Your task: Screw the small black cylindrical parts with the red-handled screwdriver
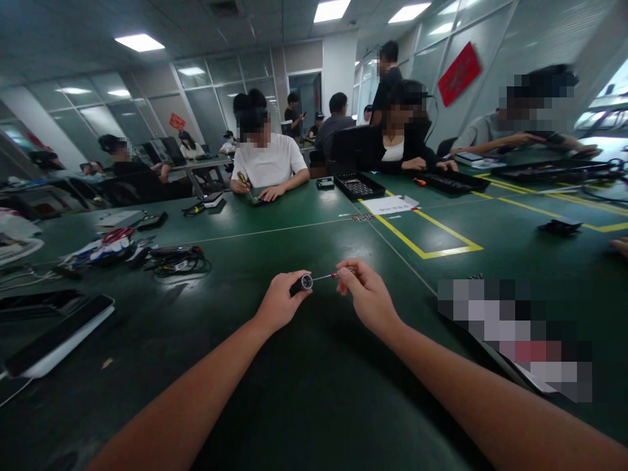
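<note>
My left hand (282, 299) is closed round a black cylindrical object (297, 286), whose round, silver-rimmed end faces right and toward me. What kind of object it is I cannot make out. In my right hand (367, 293) is a small screwdriver (337, 274) with a reddish, partly clear handle, pinched between thumb and fingers. Its thin metal shaft points left and reaches the round end of the black object. Whether the tip sits inside or only touches the rim is too small to tell. Both hands are held above the green table (314, 392).
Cables (179, 260) and a long black-and-white device (61, 333) lie to the left. On the right is a blurred-out sheet (515, 333). Black parts trays (360, 186) and yellow tape (454, 250) are farther off. A person in white (269, 160) works opposite, others around.
</note>
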Demonstrator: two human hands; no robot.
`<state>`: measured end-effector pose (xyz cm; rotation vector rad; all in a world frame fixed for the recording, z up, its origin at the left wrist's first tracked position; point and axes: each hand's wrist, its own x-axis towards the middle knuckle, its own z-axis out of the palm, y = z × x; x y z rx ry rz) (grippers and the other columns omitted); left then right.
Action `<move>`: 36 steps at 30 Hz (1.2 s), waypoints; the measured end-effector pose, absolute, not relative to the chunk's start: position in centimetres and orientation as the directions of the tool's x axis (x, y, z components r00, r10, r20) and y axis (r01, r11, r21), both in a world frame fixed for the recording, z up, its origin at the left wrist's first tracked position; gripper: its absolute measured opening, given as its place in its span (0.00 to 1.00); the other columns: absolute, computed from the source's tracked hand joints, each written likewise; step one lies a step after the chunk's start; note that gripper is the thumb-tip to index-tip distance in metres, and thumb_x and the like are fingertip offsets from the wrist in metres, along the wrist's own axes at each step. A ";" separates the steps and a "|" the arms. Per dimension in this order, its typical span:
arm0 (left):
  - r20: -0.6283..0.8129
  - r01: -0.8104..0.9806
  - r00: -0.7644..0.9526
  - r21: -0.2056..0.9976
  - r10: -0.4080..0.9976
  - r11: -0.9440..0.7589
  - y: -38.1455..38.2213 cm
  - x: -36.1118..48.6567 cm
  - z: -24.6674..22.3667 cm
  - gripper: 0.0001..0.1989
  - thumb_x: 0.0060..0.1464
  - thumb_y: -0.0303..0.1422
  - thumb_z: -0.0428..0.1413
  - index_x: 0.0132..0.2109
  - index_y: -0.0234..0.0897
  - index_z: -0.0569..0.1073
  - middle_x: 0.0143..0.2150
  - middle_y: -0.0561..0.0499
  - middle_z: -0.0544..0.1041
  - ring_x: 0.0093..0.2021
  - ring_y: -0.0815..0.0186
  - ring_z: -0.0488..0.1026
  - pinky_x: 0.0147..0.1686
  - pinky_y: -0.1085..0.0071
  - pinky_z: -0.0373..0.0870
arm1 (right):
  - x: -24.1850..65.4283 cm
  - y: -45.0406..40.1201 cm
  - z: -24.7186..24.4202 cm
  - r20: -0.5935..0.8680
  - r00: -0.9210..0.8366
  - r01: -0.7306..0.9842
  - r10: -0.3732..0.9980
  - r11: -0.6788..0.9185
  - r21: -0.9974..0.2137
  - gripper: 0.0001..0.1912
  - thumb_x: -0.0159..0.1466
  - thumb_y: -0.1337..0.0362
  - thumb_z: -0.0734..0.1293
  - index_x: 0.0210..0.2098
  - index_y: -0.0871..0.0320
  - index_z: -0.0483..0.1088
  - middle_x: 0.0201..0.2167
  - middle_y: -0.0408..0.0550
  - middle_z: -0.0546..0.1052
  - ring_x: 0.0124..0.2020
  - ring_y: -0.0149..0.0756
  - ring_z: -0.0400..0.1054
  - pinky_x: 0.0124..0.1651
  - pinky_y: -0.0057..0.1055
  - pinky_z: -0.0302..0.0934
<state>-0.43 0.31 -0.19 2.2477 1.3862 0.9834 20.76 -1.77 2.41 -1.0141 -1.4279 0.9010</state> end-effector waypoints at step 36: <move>0.327 0.793 0.334 0.410 0.884 -0.451 0.1 0.0 0.7 0.16 0.62 0.30 0.60 0.57 0.42 0.72 0.51 0.50 0.78 0.51 0.56 0.72 0.62 0.48 0.59 | 20.5 0.0 1.4 -0.005 0.238 -0.273 0.971 0.062 -0.960 0.10 0.64 0.55 0.65 0.32 0.54 0.69 0.26 0.43 0.72 0.27 0.34 0.66 0.32 0.34 0.64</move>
